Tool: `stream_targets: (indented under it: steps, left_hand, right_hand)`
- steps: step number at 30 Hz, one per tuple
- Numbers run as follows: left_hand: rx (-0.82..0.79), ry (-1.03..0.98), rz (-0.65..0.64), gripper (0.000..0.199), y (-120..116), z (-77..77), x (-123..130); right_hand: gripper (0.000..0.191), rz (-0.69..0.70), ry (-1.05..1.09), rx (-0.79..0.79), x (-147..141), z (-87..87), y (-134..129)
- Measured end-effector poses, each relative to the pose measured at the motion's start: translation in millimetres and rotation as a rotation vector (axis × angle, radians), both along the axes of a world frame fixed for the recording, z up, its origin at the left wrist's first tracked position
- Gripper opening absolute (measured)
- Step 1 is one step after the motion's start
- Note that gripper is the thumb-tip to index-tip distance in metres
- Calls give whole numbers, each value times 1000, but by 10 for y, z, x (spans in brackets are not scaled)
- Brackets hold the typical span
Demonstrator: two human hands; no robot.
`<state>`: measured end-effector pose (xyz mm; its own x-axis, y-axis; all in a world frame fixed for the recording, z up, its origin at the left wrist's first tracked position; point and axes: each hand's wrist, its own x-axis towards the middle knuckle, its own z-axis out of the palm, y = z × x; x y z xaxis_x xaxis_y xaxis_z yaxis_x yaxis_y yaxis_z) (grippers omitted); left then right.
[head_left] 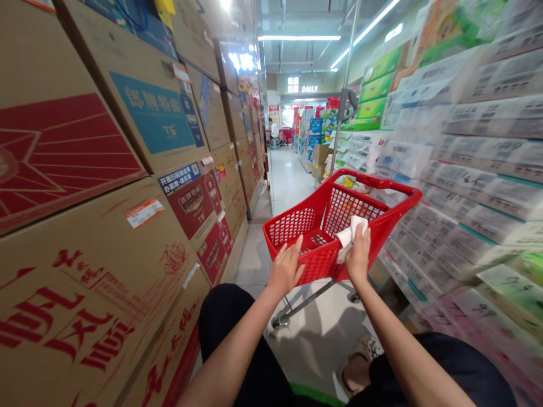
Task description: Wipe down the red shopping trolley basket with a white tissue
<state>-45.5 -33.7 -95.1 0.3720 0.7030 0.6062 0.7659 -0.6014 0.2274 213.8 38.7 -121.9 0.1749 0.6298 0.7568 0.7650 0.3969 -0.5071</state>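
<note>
A red plastic shopping cart (pixel 316 265) with lattice walls stands right in front of me on a grey wheeled frame. My left hand (pixel 286 267) lies against the near side of its basket, fingers stretched out and thumb apart, with nothing held. Farther right, my right hand (pixel 358 254) grips a crumpled white cloth (pixel 345 236) and presses it on the basket's upper rim. Part of the cloth is hidden behind the fingers, and I cannot tell whether it is fabric or paper. The cart's red handle (pixel 373 181) is at the far right end.
Stacked cardboard boxes (pixel 97 271) wall off the left side. Packs of tissue paper (pixel 479 164) are piled high on the right, close to the cart. Ahead, a glass door (pixel 305 141) with a dark handle (pixel 350 104) stands before an aisle, where a person (pixel 275 131) sits far off.
</note>
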Motion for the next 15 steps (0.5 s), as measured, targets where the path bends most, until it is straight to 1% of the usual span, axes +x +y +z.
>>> stream_targets:
  steps: [4, 6, 8, 10, 13, 15]
  left_hand:
    - [-14, 0, 18, 87, -38, 15, 173]
    - [-14, 3, 33, 89, -55, 20, 263]
    - [-7, 7, 42, 90, -67, 23, 344]
    - [4, 13, 43, 89, -70, 25, 410]
    - [12, 30, 45, 85, -60, 22, 476]
    - [11, 43, 53, 82, -50, 16, 496]
  right_hand:
    - [83, -61, 331, -28, -352, -12, 59]
    - [82, -55, 415, -56, -491, -25, 10]
    - [81, -35, 427, -78, -587, -61, -109]
    - [81, 18, 408, -102, -686, -132, -303]
    - [79, 164, 363, -149, -905, -279, -660]
    - [75, 238, 316, -165, -1060, -371, -841]
